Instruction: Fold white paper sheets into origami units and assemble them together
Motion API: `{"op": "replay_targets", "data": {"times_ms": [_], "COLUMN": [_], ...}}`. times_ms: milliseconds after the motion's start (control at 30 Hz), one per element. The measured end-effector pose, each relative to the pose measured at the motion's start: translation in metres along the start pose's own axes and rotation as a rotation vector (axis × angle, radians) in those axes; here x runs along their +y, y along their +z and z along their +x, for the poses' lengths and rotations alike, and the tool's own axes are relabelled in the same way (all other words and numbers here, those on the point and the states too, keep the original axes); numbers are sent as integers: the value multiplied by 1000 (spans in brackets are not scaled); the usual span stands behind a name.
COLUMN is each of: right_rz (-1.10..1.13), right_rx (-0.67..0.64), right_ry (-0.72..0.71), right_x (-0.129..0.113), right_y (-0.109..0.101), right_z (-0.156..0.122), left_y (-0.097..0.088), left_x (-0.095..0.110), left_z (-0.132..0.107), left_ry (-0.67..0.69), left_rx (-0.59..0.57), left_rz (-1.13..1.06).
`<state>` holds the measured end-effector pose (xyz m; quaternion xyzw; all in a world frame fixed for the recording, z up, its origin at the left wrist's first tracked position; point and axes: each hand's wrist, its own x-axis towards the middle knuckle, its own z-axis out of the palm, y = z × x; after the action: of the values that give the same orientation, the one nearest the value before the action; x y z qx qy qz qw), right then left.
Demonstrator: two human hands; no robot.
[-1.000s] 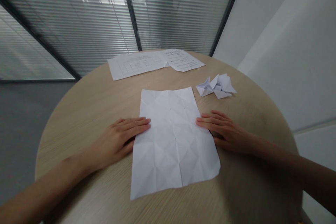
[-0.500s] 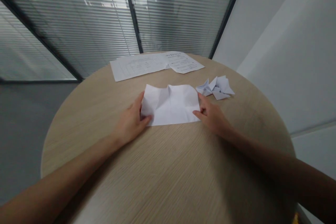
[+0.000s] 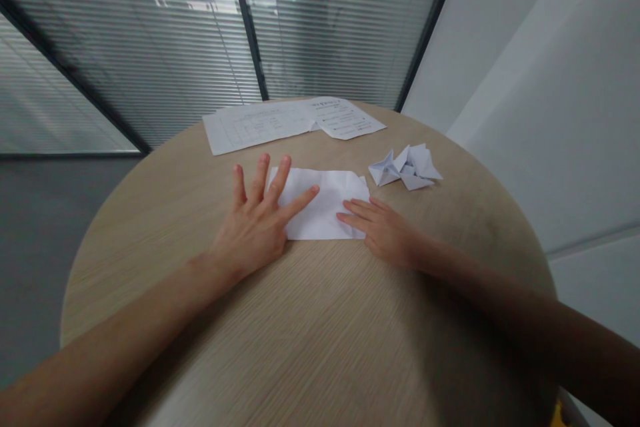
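Note:
A creased white sheet (image 3: 327, 203) lies folded in half on the round wooden table (image 3: 310, 340). My left hand (image 3: 257, 217) lies flat with its fingers spread, pressing on the sheet's left part. My right hand (image 3: 377, 230) rests flat on the sheet's lower right corner, fingers stretched out and pointing left. Neither hand holds anything.
A folded white paper figure (image 3: 406, 167) sits to the right of the sheet. Two printed paper sheets (image 3: 290, 121) lie at the table's far edge. Beyond the table are glass panels with blinds (image 3: 165, 33), and a white wall stands at the right.
The sheet lay open and flat a second ago. Both hands folded its near half away over the far half, and they now press the folded sheet flat.

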<state>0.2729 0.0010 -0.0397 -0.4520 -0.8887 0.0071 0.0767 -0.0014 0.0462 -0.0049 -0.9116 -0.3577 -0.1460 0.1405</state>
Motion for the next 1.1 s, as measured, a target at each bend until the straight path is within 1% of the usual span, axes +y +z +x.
{"op": "replay_targets", "data": {"times_ms": [33,133,167,233,300,400,433,467,533,567,600,633,700,767,900,1100], "right_rz": [6,42,59,110,200,412,460,483,477,476,490,517,580,595,533,560], "right_rx": [8,15,8,-14,-62,-130,-107,-2,284,352,351,320,225,168,123,19], "right_ry": [-10,-74,-96,-139,-182,-213,-159,-69,192,302,370,413,436,415,376,318], "right_x": [-3,-19,-26,-38,-47,-45,-40,-34,-19,-13,-8,-5,-4,-7,-11,-4], "right_y": [-2,-10,-13,-22,-34,-52,-55,-57,-54,-50,-45,-40,-32,-29,-31,-37], "right_z": [-3,-13,-16,-21,-22,-18,-16,-13,-9,-7,-6,-6,-7,-10,-18,-27], "left_y": [2,6,6,5,4,8,10,12,15,15,15,15,14,13,13,11], "left_x": [-3,-7,-5,3,15,31,33,34,32,30,28,26,23,22,21,13], "left_z": [1,7,10,14,15,10,7,5,2,2,2,2,3,3,4,1], "left_ry": [7,24,11,-44,-77,-35,-16,4,46,67,85,99,115,124,135,154], "left_rx": [-61,-312,-364,-386,-368,-368,-374,-380,-397,-406,-416,-426,-449,-464,-458,-447], "left_rz": [-14,-116,-157,-207,-212,-198,-197,-200,-211,-215,-216,-216,-212,-215,-243,-281]}}
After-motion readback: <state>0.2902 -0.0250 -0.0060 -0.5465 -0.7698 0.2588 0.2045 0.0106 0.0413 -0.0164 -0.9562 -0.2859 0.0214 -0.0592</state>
